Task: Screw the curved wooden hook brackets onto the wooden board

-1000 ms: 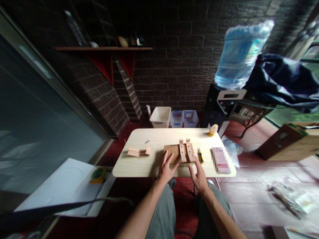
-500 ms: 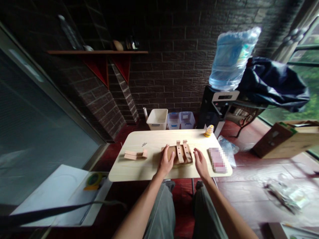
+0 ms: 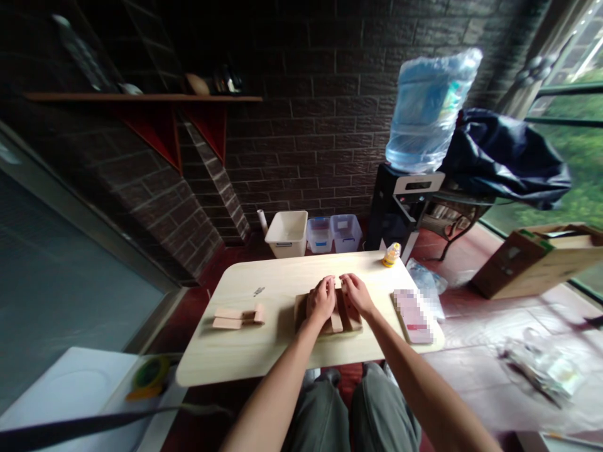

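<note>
My left hand [image 3: 323, 300] is closed, fingers curled at the far end of the left pale wooden strip [image 3: 336, 321]. My right hand [image 3: 357, 294] is closed in the same way at the far end of the right wooden strip [image 3: 353, 319]; its fingers partly hide dark holes in the wood. Both strips lie side by side across a flat brown wooden block [image 3: 300, 314] on the light table. The strips' far ends are mostly covered by my fingers. Two more pale wooden pieces [image 3: 228, 318] lie together at the left.
Small metal bits [image 3: 259, 291] lie on the table [image 3: 277, 351] at the left. A yellow-capped clear bottle [image 3: 391, 254] stands at the far right edge, near a blurred-out flat pink item [image 3: 413, 316]. Plastic bins [image 3: 286, 235] and a water dispenser [image 3: 400, 201] are behind the table.
Both hands have moved in from the sides of the block to the strips' far ends, and their fingers have closed. The view has shifted slightly, too.
</note>
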A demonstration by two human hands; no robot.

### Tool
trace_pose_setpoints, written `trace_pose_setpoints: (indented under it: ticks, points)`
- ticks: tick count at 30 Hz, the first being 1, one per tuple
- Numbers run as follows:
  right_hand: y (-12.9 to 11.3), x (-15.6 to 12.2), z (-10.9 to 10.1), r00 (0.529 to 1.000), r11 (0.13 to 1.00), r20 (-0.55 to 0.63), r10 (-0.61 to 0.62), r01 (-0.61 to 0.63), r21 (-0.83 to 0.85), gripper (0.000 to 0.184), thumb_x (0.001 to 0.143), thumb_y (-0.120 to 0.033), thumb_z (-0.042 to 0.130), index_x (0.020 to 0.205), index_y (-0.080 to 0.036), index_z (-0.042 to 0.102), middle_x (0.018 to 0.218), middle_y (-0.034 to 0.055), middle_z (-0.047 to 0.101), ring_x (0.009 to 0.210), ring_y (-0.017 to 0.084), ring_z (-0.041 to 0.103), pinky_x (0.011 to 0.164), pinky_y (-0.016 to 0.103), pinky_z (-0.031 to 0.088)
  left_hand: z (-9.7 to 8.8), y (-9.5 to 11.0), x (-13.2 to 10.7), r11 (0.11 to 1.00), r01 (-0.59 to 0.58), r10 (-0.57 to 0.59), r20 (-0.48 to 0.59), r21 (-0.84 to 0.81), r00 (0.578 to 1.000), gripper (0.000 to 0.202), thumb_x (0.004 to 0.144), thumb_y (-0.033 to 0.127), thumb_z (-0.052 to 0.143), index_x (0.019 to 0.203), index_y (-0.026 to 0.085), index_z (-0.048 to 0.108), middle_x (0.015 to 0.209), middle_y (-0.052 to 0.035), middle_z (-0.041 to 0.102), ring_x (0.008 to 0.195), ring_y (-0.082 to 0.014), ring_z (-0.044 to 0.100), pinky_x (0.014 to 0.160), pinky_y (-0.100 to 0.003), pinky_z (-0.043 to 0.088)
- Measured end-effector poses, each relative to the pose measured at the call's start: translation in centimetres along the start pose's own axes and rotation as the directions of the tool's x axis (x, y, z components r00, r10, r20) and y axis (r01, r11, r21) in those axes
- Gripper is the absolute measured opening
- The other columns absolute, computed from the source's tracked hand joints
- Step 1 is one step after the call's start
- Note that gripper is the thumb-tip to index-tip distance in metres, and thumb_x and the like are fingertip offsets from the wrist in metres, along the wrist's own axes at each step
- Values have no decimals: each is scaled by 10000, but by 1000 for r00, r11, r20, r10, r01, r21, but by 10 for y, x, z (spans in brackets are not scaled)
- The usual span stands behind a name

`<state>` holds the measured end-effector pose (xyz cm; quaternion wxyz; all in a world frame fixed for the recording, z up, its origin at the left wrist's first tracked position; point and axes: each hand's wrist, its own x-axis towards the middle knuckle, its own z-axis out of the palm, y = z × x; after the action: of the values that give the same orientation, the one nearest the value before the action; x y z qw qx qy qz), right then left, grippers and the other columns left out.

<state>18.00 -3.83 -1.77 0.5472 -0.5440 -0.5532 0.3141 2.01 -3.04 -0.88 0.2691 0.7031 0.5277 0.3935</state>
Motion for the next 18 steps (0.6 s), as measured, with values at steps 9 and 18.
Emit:
trace_pose_setpoints:
  ticks: [9,18]
  points:
    - [19,-11,8,997,998,-82,-6,1,-58,327,1059,-424,677,1305,-210,691,1331,95,715,1113,226,725,969,451,633,6,-8,-3,997,-17,17,3,78,1000,318,1059,413,672,1305,212,689,1350,-106,696,1150,-233,706,1005,-454,623]
    - [27,-17,1,985,999,-167,-38,32,-38,338,1056,-427,681,1316,-210,690,1349,98,711,1140,236,721,988,467,629,2,-5,-1,999,-6,4,-53,-36,999,330,1060,415,669,1323,215,683,1372,-110,687,1161,-236,702,1008,-458,624]
